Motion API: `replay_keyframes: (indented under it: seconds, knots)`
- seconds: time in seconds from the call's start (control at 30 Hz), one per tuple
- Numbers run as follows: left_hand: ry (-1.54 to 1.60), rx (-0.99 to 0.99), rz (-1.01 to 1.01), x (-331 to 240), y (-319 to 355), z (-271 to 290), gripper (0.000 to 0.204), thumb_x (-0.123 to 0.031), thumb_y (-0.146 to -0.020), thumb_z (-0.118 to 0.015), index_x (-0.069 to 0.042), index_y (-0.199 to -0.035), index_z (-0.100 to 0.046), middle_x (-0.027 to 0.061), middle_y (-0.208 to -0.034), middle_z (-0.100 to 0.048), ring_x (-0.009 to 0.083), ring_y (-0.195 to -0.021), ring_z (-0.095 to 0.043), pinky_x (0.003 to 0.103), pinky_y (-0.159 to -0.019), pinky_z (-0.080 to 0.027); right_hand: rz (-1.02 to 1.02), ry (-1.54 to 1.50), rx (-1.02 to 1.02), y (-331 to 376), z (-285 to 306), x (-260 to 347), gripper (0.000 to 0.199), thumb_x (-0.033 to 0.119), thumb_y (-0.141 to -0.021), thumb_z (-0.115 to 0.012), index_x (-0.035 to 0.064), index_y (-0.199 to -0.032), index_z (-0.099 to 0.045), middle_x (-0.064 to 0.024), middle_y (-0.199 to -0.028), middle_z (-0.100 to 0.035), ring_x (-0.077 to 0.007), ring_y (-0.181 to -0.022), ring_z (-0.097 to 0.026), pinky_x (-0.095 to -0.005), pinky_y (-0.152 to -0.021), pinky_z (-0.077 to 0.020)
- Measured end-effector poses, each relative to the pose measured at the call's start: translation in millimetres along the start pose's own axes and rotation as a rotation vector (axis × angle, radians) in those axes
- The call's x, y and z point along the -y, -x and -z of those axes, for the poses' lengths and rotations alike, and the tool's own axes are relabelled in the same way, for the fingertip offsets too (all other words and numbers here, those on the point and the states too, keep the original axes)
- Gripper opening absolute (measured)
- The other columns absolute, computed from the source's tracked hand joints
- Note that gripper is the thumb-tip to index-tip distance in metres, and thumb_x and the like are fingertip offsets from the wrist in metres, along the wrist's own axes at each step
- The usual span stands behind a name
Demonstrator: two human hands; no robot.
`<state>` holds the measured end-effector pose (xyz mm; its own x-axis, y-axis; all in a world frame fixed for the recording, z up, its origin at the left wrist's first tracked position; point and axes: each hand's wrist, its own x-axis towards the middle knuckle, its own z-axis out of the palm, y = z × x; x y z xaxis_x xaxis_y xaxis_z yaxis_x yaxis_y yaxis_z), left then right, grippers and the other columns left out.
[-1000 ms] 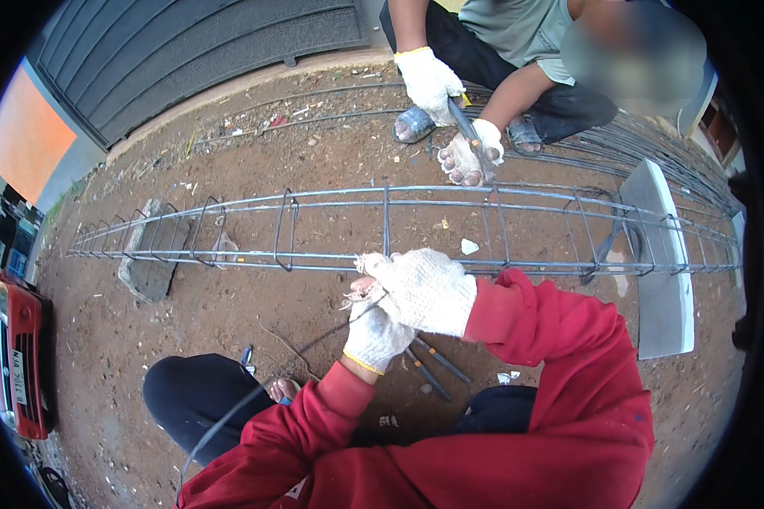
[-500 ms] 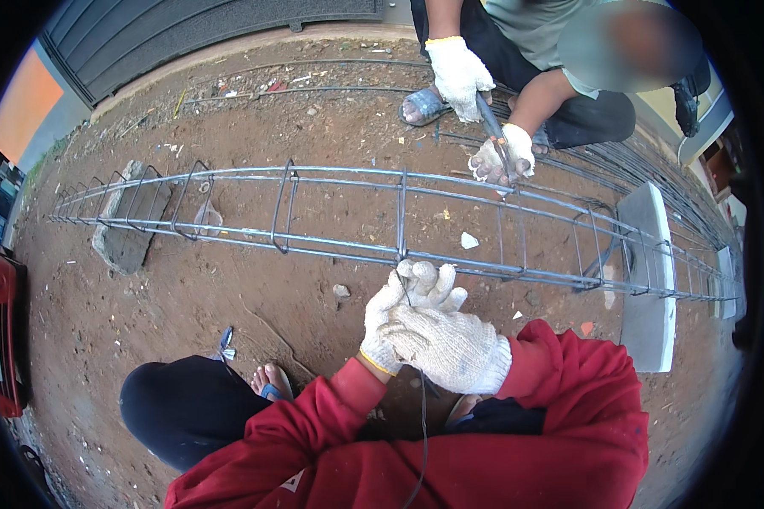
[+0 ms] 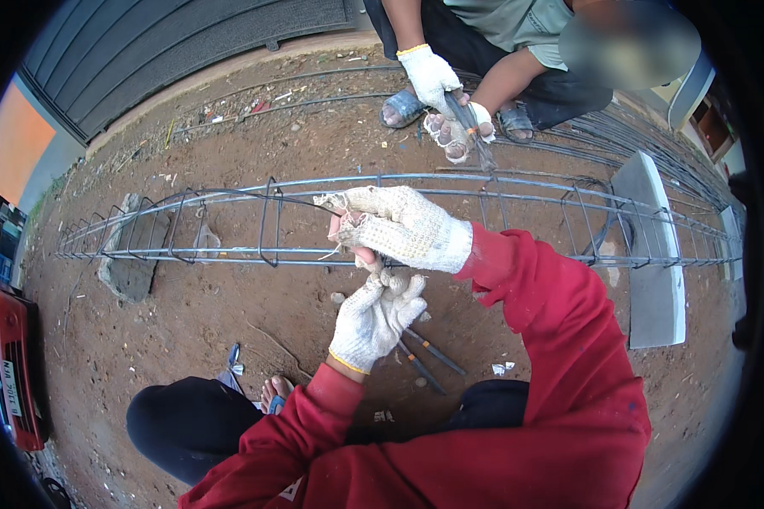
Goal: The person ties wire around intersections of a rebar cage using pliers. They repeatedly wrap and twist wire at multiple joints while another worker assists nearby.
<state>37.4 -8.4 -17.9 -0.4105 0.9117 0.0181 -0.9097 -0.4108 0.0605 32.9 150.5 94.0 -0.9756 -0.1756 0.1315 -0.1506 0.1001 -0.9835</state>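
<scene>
My right hand (image 3: 403,225), in a whitish knit glove with frayed fingertips, is closed on a thin dark tie wire (image 3: 301,198). The wire curves off to the left over the long steel rebar cage (image 3: 267,222). Just below it my left hand (image 3: 375,321), also gloved, is turned partly palm up with its fingers curled. Its fingertips meet those of my right hand; what they pinch is hidden. Two dark tool handles with orange bands (image 3: 433,349) show beside the left palm. Whether that hand bears them or they lie on the ground, I cannot tell.
Across the cage a squatting person's gloved hands (image 3: 450,106) hold a dark bundle of thin wires (image 3: 474,131). A stone block (image 3: 132,267) and a pale slab (image 3: 654,288) stand under the cage. Long rebars (image 3: 628,140) lie at far right; a red vehicle (image 3: 13,365) stands left.
My right hand has lifted off my left and moved up over the cage. The wire that hung down toward me now stretches left. The tool handles have come into fuller view.
</scene>
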Motion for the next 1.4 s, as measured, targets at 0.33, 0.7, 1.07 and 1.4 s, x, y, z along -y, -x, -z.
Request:
replay_keyframes:
  seconds: [0.33, 0.7, 1.07, 1.4]
  knots:
    - [-0.074, -0.264, 0.214, -58, 6, -6, 0.015, -0.009, -0.092, -0.055, -0.004, -0.105, -0.06, 0.0088, -0.096, -0.064, 0.0209, -0.081, -0.061, 0.022, -0.054, -0.051, -0.095, 0.042, -0.065, 41, 28, -7, 0.032, 0.021, -0.097, -0.057, 0.0031, -0.123, -0.061, -0.007, -0.1, -0.07, -0.0114, -0.081, -0.064, -0.0277, -0.073, -0.0519]
    - [-0.654, -0.545, 0.135, -71, -3, -43, 0.016, -0.014, -0.093, -0.057, -0.001, -0.1, -0.062, 0.0088, -0.081, -0.066, 0.0211, -0.066, -0.066, 0.022, -0.048, -0.046, 0.423, 1.02, 0.28, 78, -23, -58, 0.033, 0.021, -0.087, -0.056, 0.0057, -0.116, -0.057, -0.0088, -0.065, -0.06, -0.0291, -0.062, -0.063, -0.0439, -0.059, -0.0472]
    - [-1.932, -0.683, 0.029, -42, -18, -99, 0.02, -0.022, -0.087, -0.065, -0.003, -0.082, -0.067, 0.0104, -0.068, -0.066, 0.0216, -0.057, -0.063, 0.031, -0.048, -0.043, 0.454, 0.84, -0.134, 9, -112, -141, 0.037, 0.028, -0.087, -0.054, 0.0093, -0.119, -0.058, -0.0147, -0.117, -0.059, -0.0327, -0.113, -0.055, -0.0447, -0.097, -0.0437]
    - [-3.137, -0.218, -0.046, -11, -22, -113, 0.023, -0.03, -0.079, -0.064, -0.007, -0.078, -0.068, 0.0183, -0.072, -0.065, 0.0367, -0.068, -0.064, 0.048, -0.064, -0.05, 0.26, 0.505, 0.013, 4, -119, -90, 0.038, 0.017, -0.089, -0.05, 0.0094, -0.125, -0.059, -0.0152, -0.133, -0.056, -0.0311, -0.125, -0.051, -0.0442, -0.106, -0.039]
